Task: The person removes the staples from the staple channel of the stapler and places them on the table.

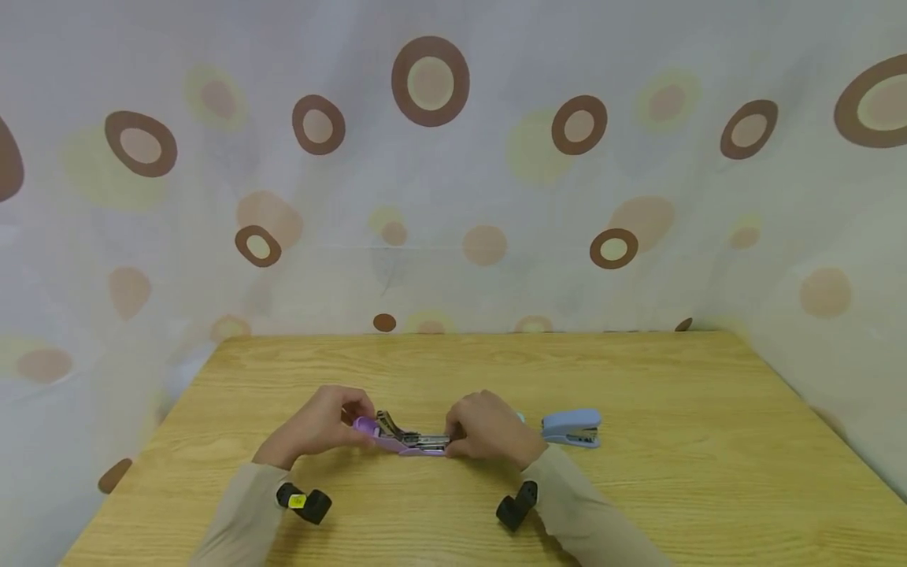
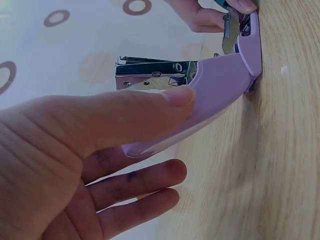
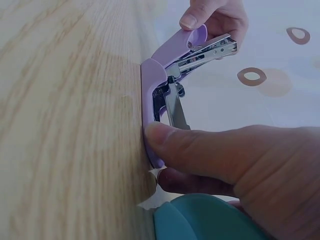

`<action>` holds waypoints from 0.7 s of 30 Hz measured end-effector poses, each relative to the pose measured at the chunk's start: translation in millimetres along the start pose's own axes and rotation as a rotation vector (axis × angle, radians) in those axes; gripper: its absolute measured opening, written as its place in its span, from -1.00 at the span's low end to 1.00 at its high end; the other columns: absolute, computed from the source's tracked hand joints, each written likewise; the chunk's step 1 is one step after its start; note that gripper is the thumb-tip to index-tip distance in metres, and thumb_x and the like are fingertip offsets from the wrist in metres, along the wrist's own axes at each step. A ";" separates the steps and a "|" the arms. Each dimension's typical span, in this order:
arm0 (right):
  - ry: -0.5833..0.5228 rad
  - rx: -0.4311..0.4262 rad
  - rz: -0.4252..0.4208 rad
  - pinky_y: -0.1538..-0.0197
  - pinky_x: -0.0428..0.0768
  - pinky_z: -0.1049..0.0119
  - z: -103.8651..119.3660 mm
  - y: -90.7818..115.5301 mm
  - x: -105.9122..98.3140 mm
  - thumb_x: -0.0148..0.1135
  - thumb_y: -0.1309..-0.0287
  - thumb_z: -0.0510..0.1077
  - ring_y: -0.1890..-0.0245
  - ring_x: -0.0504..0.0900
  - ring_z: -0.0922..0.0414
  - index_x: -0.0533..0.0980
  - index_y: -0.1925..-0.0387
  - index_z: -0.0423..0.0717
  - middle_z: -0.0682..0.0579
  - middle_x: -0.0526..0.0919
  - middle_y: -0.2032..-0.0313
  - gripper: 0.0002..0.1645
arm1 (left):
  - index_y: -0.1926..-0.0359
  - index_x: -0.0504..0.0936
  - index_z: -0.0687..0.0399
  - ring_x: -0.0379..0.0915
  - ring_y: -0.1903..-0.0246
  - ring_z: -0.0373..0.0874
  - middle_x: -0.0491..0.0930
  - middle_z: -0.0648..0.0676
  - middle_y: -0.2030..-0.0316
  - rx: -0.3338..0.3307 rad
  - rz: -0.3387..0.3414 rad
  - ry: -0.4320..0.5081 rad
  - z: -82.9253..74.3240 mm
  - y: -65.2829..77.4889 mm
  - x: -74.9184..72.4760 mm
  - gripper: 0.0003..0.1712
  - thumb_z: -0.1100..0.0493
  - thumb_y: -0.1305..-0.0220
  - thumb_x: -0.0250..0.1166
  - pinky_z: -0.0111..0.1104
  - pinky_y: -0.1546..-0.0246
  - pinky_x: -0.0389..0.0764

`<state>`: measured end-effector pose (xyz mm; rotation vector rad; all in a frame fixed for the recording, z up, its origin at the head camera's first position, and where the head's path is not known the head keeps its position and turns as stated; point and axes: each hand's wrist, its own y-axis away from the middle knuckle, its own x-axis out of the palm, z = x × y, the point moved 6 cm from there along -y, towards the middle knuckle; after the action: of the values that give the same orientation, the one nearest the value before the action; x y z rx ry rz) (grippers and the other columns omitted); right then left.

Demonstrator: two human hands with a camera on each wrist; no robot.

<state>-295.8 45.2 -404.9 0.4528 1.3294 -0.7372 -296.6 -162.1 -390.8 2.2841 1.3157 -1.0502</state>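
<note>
A light purple stapler [image 1: 388,443] lies swung wide open on the table, its metal magazine [image 3: 207,54] and inner parts bare. My left hand [image 1: 326,421] pinches its raised cover [image 2: 220,85] between thumb and forefinger; the other fingers stand loose below. At the opposite end, my right hand [image 1: 489,429] pinches the base [image 3: 148,95] with thumb and finger, holding it against the tabletop. The right fingers hide the tip of the base. Close beside the right hand is a teal rounded object [image 3: 205,217], mostly hidden in the head view.
A blue stapler [image 1: 571,427] rests on the wooden table [image 1: 439,520], to the right of my right hand. Behind the table hangs a pale sheet [image 1: 453,181] with brown and beige circles. Black wrist cameras [image 1: 312,504] sit on both sleeves.
</note>
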 end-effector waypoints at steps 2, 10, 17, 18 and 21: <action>0.001 -0.004 -0.003 0.37 0.48 0.45 0.1 0.4 -0.5 0.47 0.02 0.06 0.58 0.46 0.42 0.68 0.51 0.09 0.28 0.64 0.56 -0.82 | 0.32 0.63 0.11 0.47 0.39 -0.29 0.62 -0.05 0.40 -0.001 0.002 -0.009 -0.2 -0.5 0.1 -0.72 0.19 0.06 0.54 -0.42 0.29 0.56; -0.008 -0.018 -0.012 0.38 0.48 0.46 1.6 1.1 -1.5 0.47 0.03 0.05 0.57 0.47 0.42 0.68 0.49 0.09 0.26 0.65 0.54 -0.83 | 0.22 0.64 0.10 0.50 0.32 -0.26 0.63 -0.06 0.34 0.042 0.007 -0.075 -7.8 -1.8 3.3 -0.73 0.32 0.01 0.45 -0.36 0.26 0.57; 0.010 -0.009 -0.011 0.39 0.46 0.45 2.6 -1.1 -3.4 0.48 0.03 0.05 0.58 0.45 0.42 0.67 0.51 0.10 0.28 0.64 0.55 -0.83 | -0.10 0.56 0.19 0.59 0.18 -0.10 0.64 0.15 0.10 0.107 0.053 -0.052 -25.4 -8.8 24.3 -0.53 0.26 -0.14 0.39 -0.35 0.20 0.59; 0.012 -0.007 -0.009 0.40 0.44 0.46 2.5 -1.3 -3.1 0.48 0.04 0.06 0.59 0.44 0.42 0.67 0.52 0.10 0.29 0.63 0.56 -0.83 | -0.10 0.56 0.20 0.61 0.20 -0.12 0.64 0.17 0.08 0.107 0.061 -0.032 -27.8 -10.4 27.3 -0.54 0.27 -0.15 0.38 -0.38 0.21 0.59; 0.012 -0.010 -0.007 0.43 0.40 0.47 2.4 -2.0 -2.0 0.48 0.04 0.06 0.61 0.42 0.43 0.66 0.54 0.10 0.30 0.62 0.57 -0.82 | -0.01 0.63 0.18 0.61 0.27 -0.18 0.64 0.15 0.08 0.104 0.074 -0.041 -33.2 -14.8 33.2 -0.64 0.32 -0.14 0.34 -0.45 0.28 0.59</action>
<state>-295.7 42.5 -402.3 0.4453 1.3462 -0.7339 -283.9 -114.6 -390.6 2.3532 1.1774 -1.1598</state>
